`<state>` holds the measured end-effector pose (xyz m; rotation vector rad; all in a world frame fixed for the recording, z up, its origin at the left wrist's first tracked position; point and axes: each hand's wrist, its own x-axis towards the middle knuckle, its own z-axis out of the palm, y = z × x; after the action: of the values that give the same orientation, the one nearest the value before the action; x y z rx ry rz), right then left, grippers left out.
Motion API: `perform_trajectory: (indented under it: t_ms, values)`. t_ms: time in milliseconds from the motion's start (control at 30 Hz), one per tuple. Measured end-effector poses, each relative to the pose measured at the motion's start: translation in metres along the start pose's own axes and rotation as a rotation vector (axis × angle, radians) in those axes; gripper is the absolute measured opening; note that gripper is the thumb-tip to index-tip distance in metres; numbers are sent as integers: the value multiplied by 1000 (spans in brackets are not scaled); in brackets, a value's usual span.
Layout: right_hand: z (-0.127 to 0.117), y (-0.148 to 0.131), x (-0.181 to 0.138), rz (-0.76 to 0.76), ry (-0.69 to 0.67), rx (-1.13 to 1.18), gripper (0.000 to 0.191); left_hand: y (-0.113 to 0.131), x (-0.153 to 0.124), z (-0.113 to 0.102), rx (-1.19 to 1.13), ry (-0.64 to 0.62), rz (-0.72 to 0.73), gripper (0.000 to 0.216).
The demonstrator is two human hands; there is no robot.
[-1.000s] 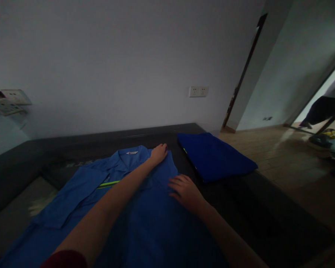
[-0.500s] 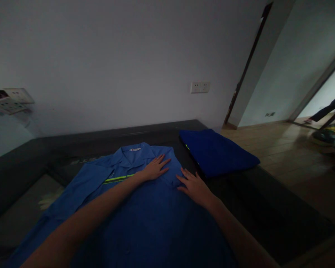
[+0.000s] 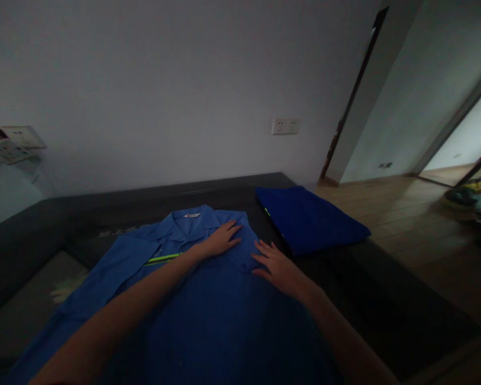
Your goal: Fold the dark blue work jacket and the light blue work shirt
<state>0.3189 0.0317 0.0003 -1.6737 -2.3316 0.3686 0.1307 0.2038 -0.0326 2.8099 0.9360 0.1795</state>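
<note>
A blue work shirt (image 3: 208, 305) with a yellow-green reflective stripe lies spread on a dark table (image 3: 385, 299), collar toward the wall. My left hand (image 3: 220, 239) lies flat on the shirt near its right shoulder, fingers stretched out. My right hand (image 3: 278, 266) rests palm down at the shirt's right edge, fingers spread. Neither hand holds anything. One sleeve is folded across the shirt on the left.
A folded dark blue garment (image 3: 310, 219) lies on the table's far right corner. A wall with a double socket (image 3: 285, 126) stands behind. Wooden floor (image 3: 425, 224) and a doorway lie to the right, with some objects (image 3: 471, 195) on the floor there.
My left hand pulled back from the collar and flattened out on the shirt. My right hand's fingers spread flat. A person seen earlier in the doorway is out of view.
</note>
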Motion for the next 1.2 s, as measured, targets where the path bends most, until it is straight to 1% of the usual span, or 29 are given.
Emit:
perform_trajectory:
  t_ms: [100, 167, 267, 333, 433, 533, 667, 767, 867, 933, 967, 1033, 1100, 1133, 1200]
  values:
    - [2, -5, 0, 9, -67, 33, 52, 10, 20, 2, -1, 83, 12, 48]
    - [3, -7, -2, 24, -108, 39, 55, 16, 35, 7, -2, 114, -14, 49]
    - [3, -6, -4, 26, -143, 39, 60, 20, 51, 17, -6, 106, -85, 52]
    - [3, -6, -4, 31, -162, 33, 63, 20, 56, 23, -6, 86, -111, 54]
    - [3, -5, -4, 40, -182, 28, 67, 19, 59, 27, -3, 71, -134, 58]
    - [3, -5, -4, 37, -199, 32, 70, 19, 58, 28, -5, 54, -159, 67]
    - [4, -4, -5, 26, -221, 37, 75, 16, 55, 28, -2, 48, -113, 68]
    - [5, -5, -6, 22, -224, 37, 77, 13, 52, 30, 2, 92, -77, 65]
    - [4, -8, -7, 26, -225, 33, 77, 12, 50, 28, -12, 174, -101, 59]
    - [1, -11, -6, 36, -189, 32, 74, 14, 48, 23, -22, 226, -124, 52]
    - [-1, -12, -5, 43, -147, 29, 71, 15, 47, 20, -23, 245, -131, 49]
    - [-3, -12, -2, 64, -20, 20, 63, 19, 42, 16, -16, 256, -130, 44]
    - [-2, -10, 1, 83, 100, 24, 56, 23, 36, 14, -2, 227, -121, 44]
    - [0, -9, 3, 87, 134, 35, 54, 26, 33, 15, 6, 198, -120, 45]
    - [7, -7, 5, 77, 132, 58, 53, 30, 28, 20, 23, 137, -117, 49]
